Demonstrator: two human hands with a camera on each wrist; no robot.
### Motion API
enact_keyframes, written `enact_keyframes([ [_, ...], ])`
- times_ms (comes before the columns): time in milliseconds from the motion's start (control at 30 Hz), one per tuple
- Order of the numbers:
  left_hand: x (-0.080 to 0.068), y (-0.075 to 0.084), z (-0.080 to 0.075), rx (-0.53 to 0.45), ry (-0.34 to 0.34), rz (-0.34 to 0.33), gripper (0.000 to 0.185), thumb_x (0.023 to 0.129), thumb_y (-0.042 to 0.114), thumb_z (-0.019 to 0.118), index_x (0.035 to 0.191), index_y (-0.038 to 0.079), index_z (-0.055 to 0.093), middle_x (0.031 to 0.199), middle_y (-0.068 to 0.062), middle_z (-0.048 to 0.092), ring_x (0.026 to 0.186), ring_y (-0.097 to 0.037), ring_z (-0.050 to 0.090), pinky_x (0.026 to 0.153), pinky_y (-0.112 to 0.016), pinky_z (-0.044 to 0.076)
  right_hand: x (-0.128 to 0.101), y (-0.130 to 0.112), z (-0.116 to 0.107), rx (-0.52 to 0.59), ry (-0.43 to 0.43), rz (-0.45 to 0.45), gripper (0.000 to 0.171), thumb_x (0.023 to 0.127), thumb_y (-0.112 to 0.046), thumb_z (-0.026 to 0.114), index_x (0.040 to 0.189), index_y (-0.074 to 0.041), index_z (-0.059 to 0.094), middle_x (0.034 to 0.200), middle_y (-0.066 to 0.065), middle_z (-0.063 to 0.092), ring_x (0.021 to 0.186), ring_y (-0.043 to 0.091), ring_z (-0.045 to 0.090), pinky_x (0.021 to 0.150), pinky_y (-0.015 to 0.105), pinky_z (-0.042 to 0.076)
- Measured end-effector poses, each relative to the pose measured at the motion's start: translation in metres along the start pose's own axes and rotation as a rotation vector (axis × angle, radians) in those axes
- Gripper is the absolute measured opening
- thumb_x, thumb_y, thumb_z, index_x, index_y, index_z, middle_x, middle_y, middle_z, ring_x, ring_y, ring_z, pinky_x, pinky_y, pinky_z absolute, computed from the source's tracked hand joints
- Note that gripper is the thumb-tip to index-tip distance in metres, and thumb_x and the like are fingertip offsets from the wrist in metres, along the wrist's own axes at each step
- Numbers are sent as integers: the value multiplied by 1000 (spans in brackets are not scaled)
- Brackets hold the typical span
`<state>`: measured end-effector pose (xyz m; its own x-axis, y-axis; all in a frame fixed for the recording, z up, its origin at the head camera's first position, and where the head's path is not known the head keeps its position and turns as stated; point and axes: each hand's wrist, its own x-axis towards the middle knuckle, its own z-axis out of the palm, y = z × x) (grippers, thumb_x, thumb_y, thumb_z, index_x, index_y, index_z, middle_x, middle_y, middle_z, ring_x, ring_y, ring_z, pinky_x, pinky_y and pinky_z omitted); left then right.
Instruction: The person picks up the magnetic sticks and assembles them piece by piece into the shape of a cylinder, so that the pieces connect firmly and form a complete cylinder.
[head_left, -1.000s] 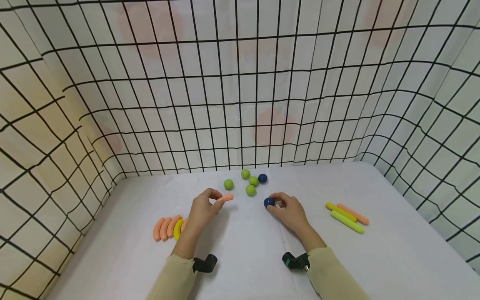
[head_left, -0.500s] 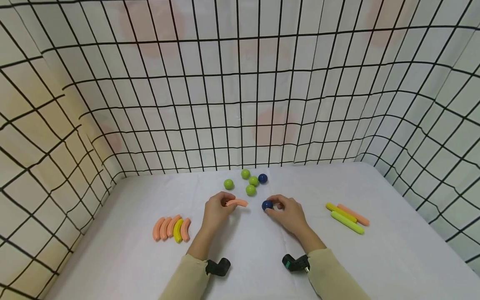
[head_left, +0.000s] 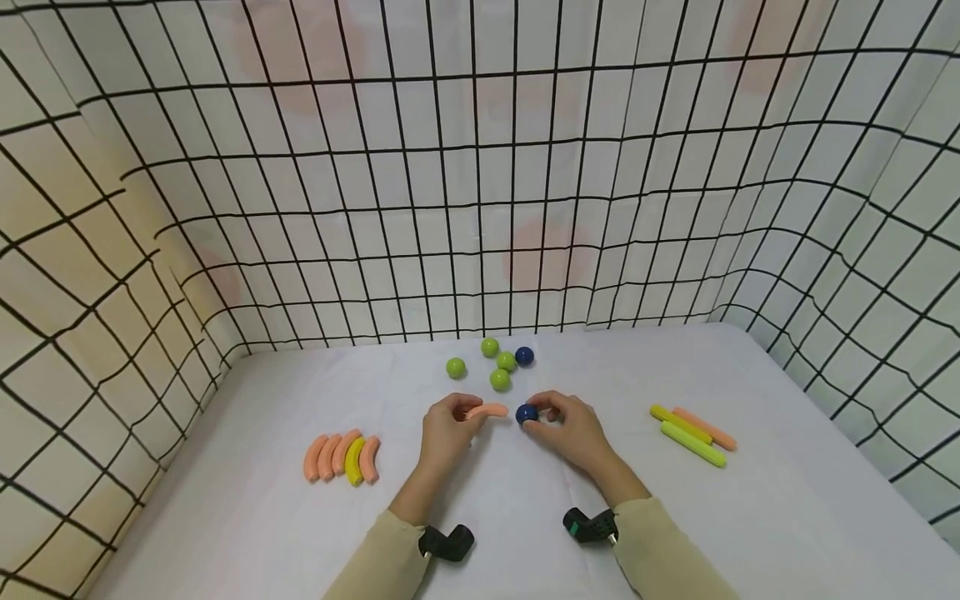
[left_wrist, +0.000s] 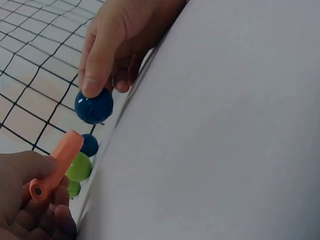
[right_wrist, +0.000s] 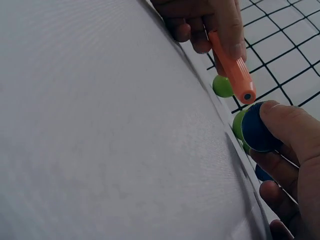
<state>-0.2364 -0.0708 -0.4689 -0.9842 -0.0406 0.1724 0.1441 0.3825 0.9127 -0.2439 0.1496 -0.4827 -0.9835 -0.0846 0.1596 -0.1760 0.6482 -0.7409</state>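
Head view: the left hand [head_left: 447,433] pinches an orange curved piece [head_left: 492,410] between thumb and fingers, while the right hand [head_left: 570,429] pinches a dark blue ball [head_left: 527,414] the same way. Both grips are closed down to the width of what they hold. The two pieces sit near the middle of the white table [head_left: 517,542], just beside each other with a narrow gap — so joining them, if that is the work in hand, looks begun but not complete. A row of curved pieces [head_left: 343,454], four orange and one yellow, lies at the left; three straight sticks [head_left: 693,443] lie at the right; four green balls [head_left: 500,380] and a second dark blue ball [head_left: 524,357] rest farther back. All these seem yet to be used. The orange piece's long axis runs roughly left to right, its free end aimed at the held ball.

Left wrist view: the orange piece slants from lower left to upper right, a dark round spot in its near end, and a gap shows before the ball.

Right wrist view: it slants down rightward — the end nearest the ball also bears a dark spot.
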Motion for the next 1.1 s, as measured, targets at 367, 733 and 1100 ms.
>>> enact_keyframes([
  [367,-1,-7,5,-6,14,33,21,86,19,79,102,6,73,88,-8,73,67,-7,58,53,-18,48,1,-1,0,24,-39,-72,30,83,-34,81,110,-27,70,98,-8,69,89,13,54,79,31,39],
  [733,-3,-6,6,15,-32,16,18,86,14,78,103,9,73,90,-5,72,75,-9,59,61,-18,48,-2,-2,1,39,-45,-86,29,84,-32,81,110,-25,70,101,-8,71,89,12,54,79,31,39],
  [1100,-1,-5,6,41,-81,22,15,91,19,74,105,12,72,96,-5,73,78,-9,62,63,-21,51,1,0,0,34,-36,-81,29,86,-32,78,113,-25,69,101,-7,69,89,13,54,79,31,39],
])
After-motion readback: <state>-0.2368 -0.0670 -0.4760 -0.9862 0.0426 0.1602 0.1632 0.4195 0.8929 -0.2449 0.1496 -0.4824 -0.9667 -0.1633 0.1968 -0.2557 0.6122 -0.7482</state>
